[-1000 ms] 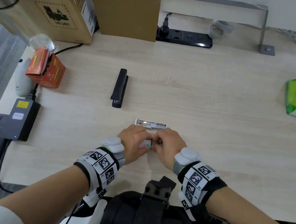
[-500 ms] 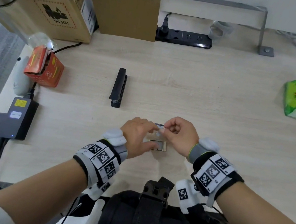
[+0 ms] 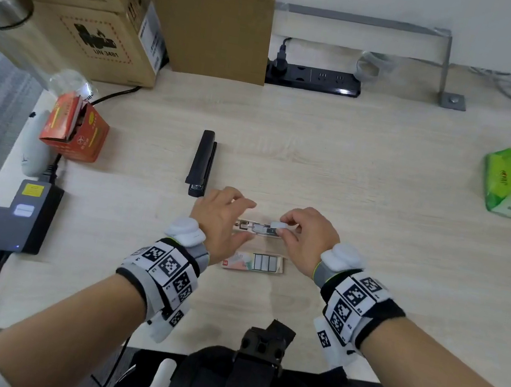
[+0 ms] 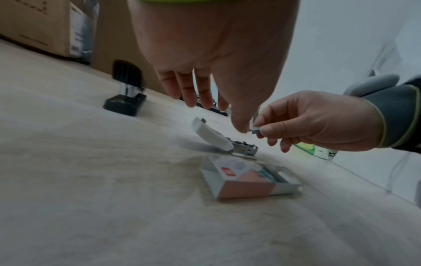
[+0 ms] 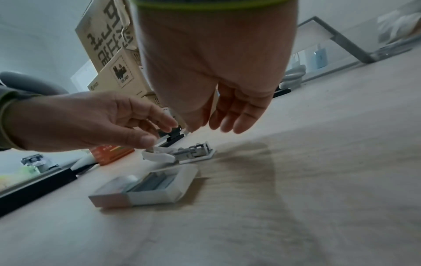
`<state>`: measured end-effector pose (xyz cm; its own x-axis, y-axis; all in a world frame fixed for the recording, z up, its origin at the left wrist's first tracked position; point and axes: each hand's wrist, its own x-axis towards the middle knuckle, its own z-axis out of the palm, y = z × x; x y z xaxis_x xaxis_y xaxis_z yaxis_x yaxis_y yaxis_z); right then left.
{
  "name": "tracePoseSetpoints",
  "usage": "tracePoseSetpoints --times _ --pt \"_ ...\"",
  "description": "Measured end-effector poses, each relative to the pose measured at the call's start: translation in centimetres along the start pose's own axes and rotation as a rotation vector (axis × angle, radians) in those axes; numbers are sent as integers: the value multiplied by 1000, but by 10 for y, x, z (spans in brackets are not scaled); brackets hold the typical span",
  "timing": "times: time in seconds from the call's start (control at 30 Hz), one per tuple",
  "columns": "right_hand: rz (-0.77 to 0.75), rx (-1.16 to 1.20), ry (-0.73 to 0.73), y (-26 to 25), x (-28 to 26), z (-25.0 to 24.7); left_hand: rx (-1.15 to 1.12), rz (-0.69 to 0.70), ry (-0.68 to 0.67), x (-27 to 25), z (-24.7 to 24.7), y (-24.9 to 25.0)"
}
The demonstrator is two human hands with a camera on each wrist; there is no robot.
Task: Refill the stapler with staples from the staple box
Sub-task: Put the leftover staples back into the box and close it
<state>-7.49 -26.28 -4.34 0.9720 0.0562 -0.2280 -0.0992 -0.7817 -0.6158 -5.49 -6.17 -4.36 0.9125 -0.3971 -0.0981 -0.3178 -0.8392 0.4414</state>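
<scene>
**White stapler open between both hands**

The small white stapler (image 3: 258,229) lies on the desk (image 3: 366,184) with its lid swung up and its metal channel exposed. The right hand (image 3: 306,235) pinches a staple strip (image 4: 254,129) between thumb and forefinger just above it. The left hand (image 3: 221,218) hovers with fingers loosely extended, holding nothing. The staple box (image 3: 253,262), slid open, sits just nearer the person. A black stapler (image 3: 202,162) lies farther left.
</scene>
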Motion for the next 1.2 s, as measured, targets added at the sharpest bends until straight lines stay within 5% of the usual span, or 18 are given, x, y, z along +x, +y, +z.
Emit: tracePoseSetpoints --times 0.27,0.9,1.2 --pt "8 -97 -101 -2 2 3 -50 -141 -193 1 3 -12" --pt "263 75 -115 -4 16 11 -210 -46 -70 3 -3 2" --pt "191 177 -112 10 9 8 -241 -12 -112 17 0 21"
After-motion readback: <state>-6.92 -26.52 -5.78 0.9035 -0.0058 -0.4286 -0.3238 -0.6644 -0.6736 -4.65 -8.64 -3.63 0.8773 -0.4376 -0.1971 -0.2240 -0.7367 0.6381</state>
